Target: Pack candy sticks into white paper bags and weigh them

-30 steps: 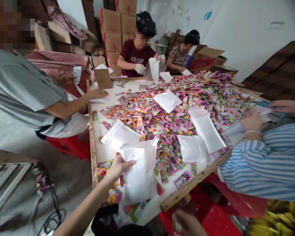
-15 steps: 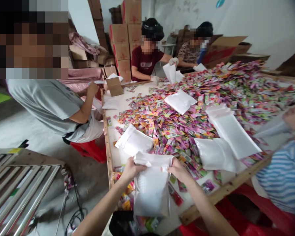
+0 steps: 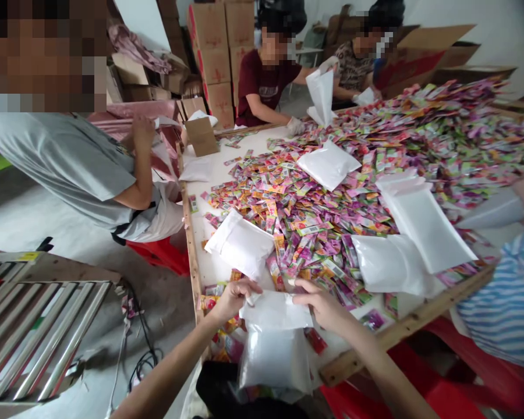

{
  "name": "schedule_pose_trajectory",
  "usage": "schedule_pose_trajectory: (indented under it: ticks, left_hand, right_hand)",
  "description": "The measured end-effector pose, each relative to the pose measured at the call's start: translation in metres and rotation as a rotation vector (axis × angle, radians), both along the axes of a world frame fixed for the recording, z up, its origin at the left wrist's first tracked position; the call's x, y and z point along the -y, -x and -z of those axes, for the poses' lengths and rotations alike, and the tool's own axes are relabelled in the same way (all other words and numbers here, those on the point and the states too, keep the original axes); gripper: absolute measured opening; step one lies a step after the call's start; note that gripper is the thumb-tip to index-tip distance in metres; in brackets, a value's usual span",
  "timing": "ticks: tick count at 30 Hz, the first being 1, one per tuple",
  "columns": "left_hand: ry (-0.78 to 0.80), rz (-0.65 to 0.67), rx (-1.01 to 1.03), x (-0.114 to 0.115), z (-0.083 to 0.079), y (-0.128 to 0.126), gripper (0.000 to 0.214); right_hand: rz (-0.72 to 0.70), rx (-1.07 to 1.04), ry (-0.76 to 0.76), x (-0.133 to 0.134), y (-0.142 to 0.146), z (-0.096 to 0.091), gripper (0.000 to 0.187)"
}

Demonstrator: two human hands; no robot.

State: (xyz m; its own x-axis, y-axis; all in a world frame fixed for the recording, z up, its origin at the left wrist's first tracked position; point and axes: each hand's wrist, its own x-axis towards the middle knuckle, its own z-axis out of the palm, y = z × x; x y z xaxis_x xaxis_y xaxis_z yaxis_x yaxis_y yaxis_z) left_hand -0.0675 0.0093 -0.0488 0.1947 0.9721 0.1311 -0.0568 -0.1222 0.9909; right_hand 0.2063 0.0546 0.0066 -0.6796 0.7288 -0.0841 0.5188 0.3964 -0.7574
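Observation:
A white plastic mailing bag (image 3: 276,355) is in front of me at the table's near corner, its upper part folded over as a flap. My left hand (image 3: 236,298) is closed in a pinch on the flap's upper left corner. At the upper right, my right hand (image 3: 321,302) has its thumb on the flap and its index finger along the top edge. Something white covers the tip of that index finger. Just beyond my hands lies another white bag (image 3: 240,241), filled and closed, on small colourful packets (image 3: 305,224).
More white bags (image 3: 329,164) lie on the packet heap; a long one (image 3: 425,224) is at right. A wooden rim (image 3: 192,250) edges the table. Co-workers sit around it, one in a grey shirt (image 3: 70,169) at left. A roller conveyor (image 3: 39,337) stands at lower left.
The bag's top has been folded down toward me, and my right hand's index finger has stretched out along the fold. Across the table, a co-worker's white bag is held more upright.

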Motion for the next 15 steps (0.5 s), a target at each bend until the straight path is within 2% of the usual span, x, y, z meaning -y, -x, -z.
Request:
schedule_pose_trajectory:
  ticks: [2, 4, 6, 9, 12, 13, 15]
  left_hand:
    - [-0.007, -0.019, -0.008, 0.001, 0.009, -0.002, 0.035]
    - [-0.006, -0.018, -0.012, -0.001, 0.016, -0.002, 0.033]
    - [0.011, -0.015, -0.024, -0.004, 0.02, -0.001, 0.031]
    - [0.073, -0.018, -0.061, -0.009, 0.019, 0.003, 0.024]
    - [0.144, 0.023, -0.094, -0.013, 0.009, 0.011, 0.009]
    - [0.195, 0.06, -0.081, -0.013, 0.005, 0.014, 0.011]
    - [0.347, 0.119, -0.027, -0.013, -0.003, 0.019, 0.03]
  right_hand:
    - [-0.032, 0.064, -0.044, -0.001, 0.0, -0.019, 0.042]
    - [-0.067, 0.07, -0.09, 0.005, 0.009, -0.034, 0.044]
    - [-0.124, 0.089, -0.178, 0.021, 0.025, -0.035, 0.043]
    - [-0.227, 0.175, -0.291, 0.05, 0.048, -0.01, 0.056]
    - [-0.222, 0.235, -0.338, 0.07, 0.055, 0.022, 0.06]
    - [-0.203, 0.243, -0.358, 0.073, 0.054, 0.03, 0.061]
    - [-0.146, 0.249, -0.404, 0.076, 0.05, 0.039, 0.066]
